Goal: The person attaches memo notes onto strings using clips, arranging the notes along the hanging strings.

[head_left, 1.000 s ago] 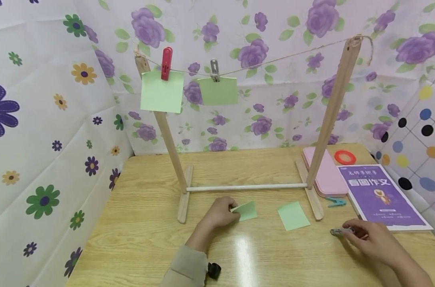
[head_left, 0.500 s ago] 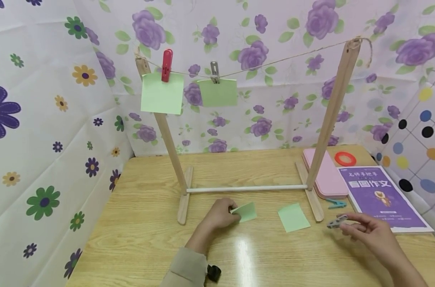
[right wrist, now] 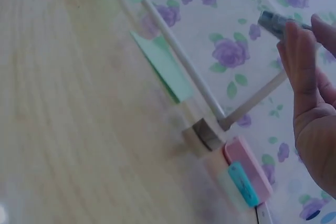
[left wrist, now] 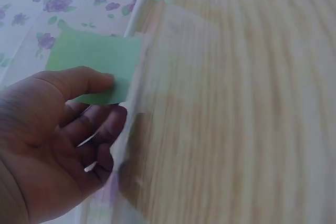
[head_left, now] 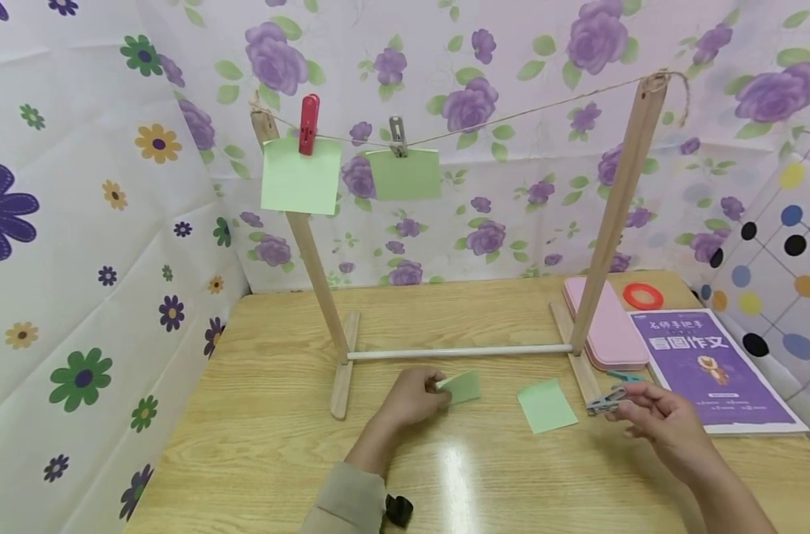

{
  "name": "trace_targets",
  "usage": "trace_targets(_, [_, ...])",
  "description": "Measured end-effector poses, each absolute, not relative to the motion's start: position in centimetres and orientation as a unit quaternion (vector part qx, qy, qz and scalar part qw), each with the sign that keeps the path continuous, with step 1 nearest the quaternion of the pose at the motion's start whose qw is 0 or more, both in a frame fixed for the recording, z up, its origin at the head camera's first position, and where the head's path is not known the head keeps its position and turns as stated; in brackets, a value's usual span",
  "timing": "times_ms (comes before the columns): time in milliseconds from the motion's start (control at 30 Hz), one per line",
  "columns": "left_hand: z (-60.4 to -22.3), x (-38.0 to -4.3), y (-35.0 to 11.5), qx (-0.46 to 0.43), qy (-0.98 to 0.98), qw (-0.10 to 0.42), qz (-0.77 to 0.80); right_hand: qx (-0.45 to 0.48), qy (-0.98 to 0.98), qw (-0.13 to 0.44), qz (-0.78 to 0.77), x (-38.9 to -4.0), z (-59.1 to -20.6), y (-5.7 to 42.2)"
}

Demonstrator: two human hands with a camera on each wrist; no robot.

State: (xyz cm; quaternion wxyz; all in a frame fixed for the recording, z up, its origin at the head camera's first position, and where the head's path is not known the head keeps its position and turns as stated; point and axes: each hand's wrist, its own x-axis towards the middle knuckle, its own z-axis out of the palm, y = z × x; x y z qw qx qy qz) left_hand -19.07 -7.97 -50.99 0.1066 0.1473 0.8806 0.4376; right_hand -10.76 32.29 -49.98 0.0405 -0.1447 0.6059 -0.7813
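As I judge, the work is approx. half done. Two pcs already hang from the thin brown twine line (head_left: 512,116), tied betw. two upright wooden posts (head_left: 616,222): the pale green square paper note (head_left: 301,178) w/ the bright red peg (head_left: 308,124) at its top edge, and, right of it, the darker green rectangular paper note (head_left: 405,178) w/ the silver metal clip (head_left: 397,136). Both are on the left half of the line.

What is left, I think, is two more pcs. One, the small light green tilted note (head_left: 463,387), is in the left hand (head_left: 413,397): the fingers pinch it at the edge, thumb on one face. I cannot tell if its lower edge touches the light wooden bench (head_left: 245,475). The other, the light green square loose note (head_left: 547,406), lies on the bench betw. the two hands, near the stand's right foot, not held.

The right hand (head_left: 668,430) has its fingertips pinched on the grey metal spring clip (head_left: 604,402), above the bench. This clip is not yet on any paper. The turquoise plastic peg (head_left: 624,377) lies unused, partly hidden behind the R hand.

Containers: only one I can see, the long pink rounded case (head_left: 605,334), partly behind the right post. It looks closed, so contents unknown. The purple-and-white book (head_left: 719,371) and the flat red ring (head_left: 643,285) are just beside it.
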Motion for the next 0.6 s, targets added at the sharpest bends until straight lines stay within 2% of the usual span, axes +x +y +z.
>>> trace_targets(267, [-49.7,-19.0,-7.0,0.140,0.830,0.097,0.531,-0.189,0.553,0.014,-0.811,-12.4,-48.3,30.7])
trace_targets(600, [-47.6,-19.7,-6.2,0.109,0.732,0.085,0.667,-0.249,0.537,0.022,-0.806,-13.9,-46.0,29.2])
